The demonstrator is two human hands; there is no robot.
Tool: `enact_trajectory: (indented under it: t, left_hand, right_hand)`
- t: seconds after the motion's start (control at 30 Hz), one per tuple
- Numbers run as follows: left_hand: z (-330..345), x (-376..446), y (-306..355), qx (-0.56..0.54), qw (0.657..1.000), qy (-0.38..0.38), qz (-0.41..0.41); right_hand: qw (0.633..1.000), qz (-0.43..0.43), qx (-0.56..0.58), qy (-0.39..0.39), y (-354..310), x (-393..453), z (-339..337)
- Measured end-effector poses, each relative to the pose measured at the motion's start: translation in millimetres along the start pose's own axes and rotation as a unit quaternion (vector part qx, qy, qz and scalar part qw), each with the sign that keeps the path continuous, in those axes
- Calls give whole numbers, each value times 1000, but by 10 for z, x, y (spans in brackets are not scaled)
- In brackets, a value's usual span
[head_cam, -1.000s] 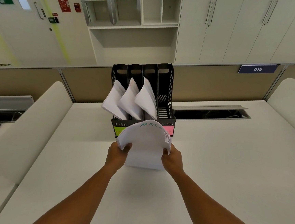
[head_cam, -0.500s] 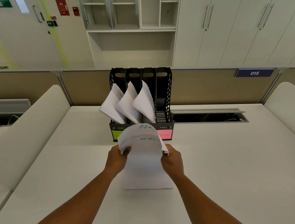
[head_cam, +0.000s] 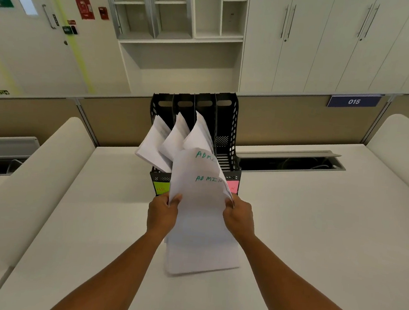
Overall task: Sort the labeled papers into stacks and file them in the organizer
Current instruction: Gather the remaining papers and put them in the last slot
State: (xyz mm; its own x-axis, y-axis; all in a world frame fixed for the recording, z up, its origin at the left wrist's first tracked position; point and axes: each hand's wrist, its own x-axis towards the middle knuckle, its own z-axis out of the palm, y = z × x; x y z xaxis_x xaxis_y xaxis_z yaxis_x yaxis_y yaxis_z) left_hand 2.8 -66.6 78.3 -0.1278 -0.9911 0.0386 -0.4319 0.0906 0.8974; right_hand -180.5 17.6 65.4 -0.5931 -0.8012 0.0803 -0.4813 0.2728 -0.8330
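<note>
Papers (head_cam: 200, 218) now higher, hands flanking

Left grip (head_cam: 162, 211) and right grip (head_cam: 238, 217) both closed, forearms extended forward.

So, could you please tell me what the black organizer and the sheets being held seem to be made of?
The organizer looks like moulded black plastic with a matte finish: its walls carry perforated holes and slotted handle cut-outs. The sheets, gripped by the left hand and right hand, look like thin white matte paper: they bend and fan, with green handwriting on them.
</note>
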Motion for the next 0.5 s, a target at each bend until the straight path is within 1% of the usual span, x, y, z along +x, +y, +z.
enact_trajectory:
  t: [0.13, 0.27, 0.37, 0.5]
  left_hand:
    - [53, 3, 142, -60, 997, 29, 30]
    - [108, -30, 201, -82, 993, 47, 66]
    - [155, -77, 184, -80, 990, 53, 103]
    - [213, -100, 185, -69, 987, 52, 138]
  right_hand:
    - [997, -19, 73, 34, -161, 58, 33]
    - [989, -50, 130, 52, -264, 69, 37]
    - [986, -66, 150, 43, -279, 43, 36]
    - [983, -93, 146, 55, -318, 5, 53]
